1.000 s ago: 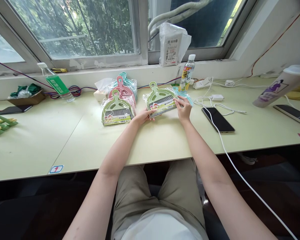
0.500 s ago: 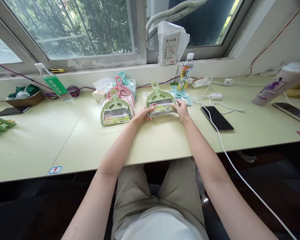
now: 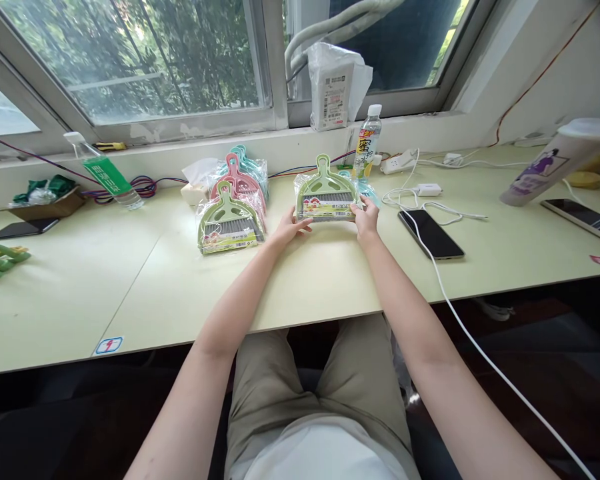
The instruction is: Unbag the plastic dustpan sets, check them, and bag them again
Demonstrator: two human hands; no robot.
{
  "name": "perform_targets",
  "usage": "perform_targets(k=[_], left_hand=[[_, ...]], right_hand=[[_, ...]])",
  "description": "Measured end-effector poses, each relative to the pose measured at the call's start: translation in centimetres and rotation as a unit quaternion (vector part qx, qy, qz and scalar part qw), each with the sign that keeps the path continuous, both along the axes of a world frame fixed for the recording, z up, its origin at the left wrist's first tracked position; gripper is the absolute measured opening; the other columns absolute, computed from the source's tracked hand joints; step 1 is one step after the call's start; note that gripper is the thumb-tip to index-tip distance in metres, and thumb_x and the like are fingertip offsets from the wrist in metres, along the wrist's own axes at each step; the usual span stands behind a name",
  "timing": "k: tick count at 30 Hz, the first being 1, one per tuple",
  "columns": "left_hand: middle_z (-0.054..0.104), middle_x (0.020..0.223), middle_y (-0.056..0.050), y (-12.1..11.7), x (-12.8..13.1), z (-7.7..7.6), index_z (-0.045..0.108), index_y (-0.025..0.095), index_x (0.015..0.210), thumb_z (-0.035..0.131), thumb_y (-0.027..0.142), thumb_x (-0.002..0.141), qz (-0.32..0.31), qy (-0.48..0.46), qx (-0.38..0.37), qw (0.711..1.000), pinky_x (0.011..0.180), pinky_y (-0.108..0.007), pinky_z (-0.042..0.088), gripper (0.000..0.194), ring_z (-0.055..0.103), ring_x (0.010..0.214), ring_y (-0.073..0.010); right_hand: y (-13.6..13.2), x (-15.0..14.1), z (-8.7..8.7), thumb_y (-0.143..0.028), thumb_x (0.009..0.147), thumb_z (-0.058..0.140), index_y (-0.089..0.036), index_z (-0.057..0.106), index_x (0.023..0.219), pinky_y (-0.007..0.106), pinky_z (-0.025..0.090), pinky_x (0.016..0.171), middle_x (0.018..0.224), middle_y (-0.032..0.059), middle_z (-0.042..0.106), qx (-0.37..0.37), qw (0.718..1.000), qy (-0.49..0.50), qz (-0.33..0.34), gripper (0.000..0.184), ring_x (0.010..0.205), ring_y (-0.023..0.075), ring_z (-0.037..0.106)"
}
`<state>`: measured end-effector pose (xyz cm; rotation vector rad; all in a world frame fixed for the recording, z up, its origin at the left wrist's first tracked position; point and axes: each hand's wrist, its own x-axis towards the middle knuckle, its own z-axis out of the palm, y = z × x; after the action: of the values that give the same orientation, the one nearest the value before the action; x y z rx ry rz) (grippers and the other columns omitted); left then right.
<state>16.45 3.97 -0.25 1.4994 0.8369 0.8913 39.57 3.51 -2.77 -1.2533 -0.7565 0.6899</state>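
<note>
A green dustpan-and-brush set point(image 3: 326, 193) in clear plastic wrap is held slightly tilted over the table, handle pointing away from me. My right hand point(image 3: 367, 219) grips its lower right corner, thumb on the front. At the lower left corner is my left hand point(image 3: 291, 229), thumb by the side edge and fingers along the bottom edge. Behind the held set, a light-blue dustpan set point(image 3: 371, 191) is partly hidden. To the left lies another wrapped green dustpan set point(image 3: 230, 223), with a pink dustpan point(image 3: 236, 177) and several light-blue ones point(image 3: 254, 167) behind it.
A black phone point(image 3: 431, 233) and white cables lie to the right, near a tilted cup point(image 3: 555, 163). A drink bottle point(image 3: 368, 143) stands by the wall. Farther left are a green-labelled bottle point(image 3: 107, 175), tissues point(image 3: 199, 175) and a small box point(image 3: 47, 203).
The held green set has shifted slightly right and away from me, covering more of the light-blue set. My left thumb has moved from its front to its side edge.
</note>
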Motion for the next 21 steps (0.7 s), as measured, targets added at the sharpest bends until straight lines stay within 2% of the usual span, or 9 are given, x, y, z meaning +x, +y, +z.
perform_targets(k=[2,4,6,9,13,16,19,21], left_hand=[[0.066,0.120,-0.010,0.2,0.2,-0.1,0.054,0.020,0.125,0.067,0.037,0.084,0.031,-0.003,-0.014,0.999,0.051,-0.017,0.045,0.047,0.068,0.065,-0.0093],[0.066,0.118,-0.009,0.3,0.2,0.0,0.057,0.019,0.119,0.062,0.038,0.087,0.045,-0.016,-0.041,0.998,0.049,-0.018,0.046,0.037,0.067,0.062,-0.0092],[0.068,0.112,-0.008,0.4,0.2,0.1,0.056,0.019,0.118,0.062,0.036,0.088,0.064,-0.032,-0.069,0.995,0.052,-0.020,0.050,0.035,0.068,0.065,-0.0109],[0.069,0.104,-0.005,0.5,0.3,0.2,0.054,0.020,0.119,0.064,0.027,0.086,0.104,-0.064,-0.099,0.988,0.063,-0.022,0.057,0.035,0.068,0.081,-0.0131],[0.066,0.103,-0.004,0.6,0.4,0.3,0.053,0.021,0.119,0.061,0.019,0.087,0.137,-0.083,-0.100,0.982,0.072,-0.023,0.060,0.032,0.064,0.094,-0.0132],[0.063,0.106,-0.004,0.7,0.3,0.3,0.053,0.020,0.117,0.056,0.017,0.089,0.155,-0.070,-0.091,0.981,0.071,-0.022,0.060,0.028,0.062,0.095,-0.0130],[0.063,0.110,-0.005,0.9,0.2,0.2,0.052,0.020,0.116,0.053,0.016,0.090,0.156,-0.061,-0.080,0.983,0.069,-0.022,0.060,0.026,0.062,0.095,-0.0131],[0.063,0.111,-0.005,1.0,0.1,0.0,0.052,0.020,0.116,0.053,0.016,0.090,0.154,-0.057,-0.076,0.984,0.067,-0.023,0.059,0.027,0.064,0.091,-0.0131]], right_hand=[[0.0,-0.3,-0.1,-0.027,0.074,0.059,-0.019,0.053,0.131,0.035,0.059,0.075,0.105,0.0073,0.065,0.003,1.000,-0.012,0.015,0.058,0.088,0.0190,0.065],[0.0,-0.5,-0.1,-0.028,0.075,0.058,-0.021,0.050,0.132,0.037,0.059,0.076,0.106,0.0075,0.065,0.002,0.999,-0.021,0.032,0.058,0.088,0.0200,0.065],[0.0,-0.7,-0.1,-0.029,0.076,0.059,-0.023,0.048,0.131,0.039,0.059,0.076,0.105,0.0073,0.065,0.000,0.998,-0.026,0.051,0.056,0.088,0.0211,0.066],[0.0,-0.9,0.0,-0.029,0.079,0.060,-0.026,0.047,0.125,0.041,0.058,0.081,0.104,0.0059,0.066,0.007,0.996,-0.041,0.074,0.048,0.092,0.0215,0.066],[-0.3,-1.4,0.3,-0.031,0.081,0.062,-0.027,0.045,0.122,0.041,0.057,0.086,0.105,0.0044,0.065,0.005,0.992,-0.055,0.110,0.044,0.097,0.0210,0.064],[-0.7,-1.9,0.5,-0.040,0.077,0.069,-0.028,0.040,0.127,0.040,0.060,0.077,0.115,0.0067,0.061,0.001,0.988,-0.060,0.144,0.059,0.099,0.0237,0.064],[-0.9,-2.2,0.4,-0.045,0.060,0.084,-0.027,0.038,0.135,0.041,0.062,0.071,0.126,0.0111,0.056,-0.004,0.983,-0.095,0.158,0.089,0.102,0.0277,0.062],[-0.8,-2.3,0.2,-0.044,0.051,0.089,-0.025,0.040,0.136,0.043,0.062,0.071,0.127,0.0133,0.056,-0.018,0.983,-0.105,0.152,0.100,0.101,0.0295,0.062]])
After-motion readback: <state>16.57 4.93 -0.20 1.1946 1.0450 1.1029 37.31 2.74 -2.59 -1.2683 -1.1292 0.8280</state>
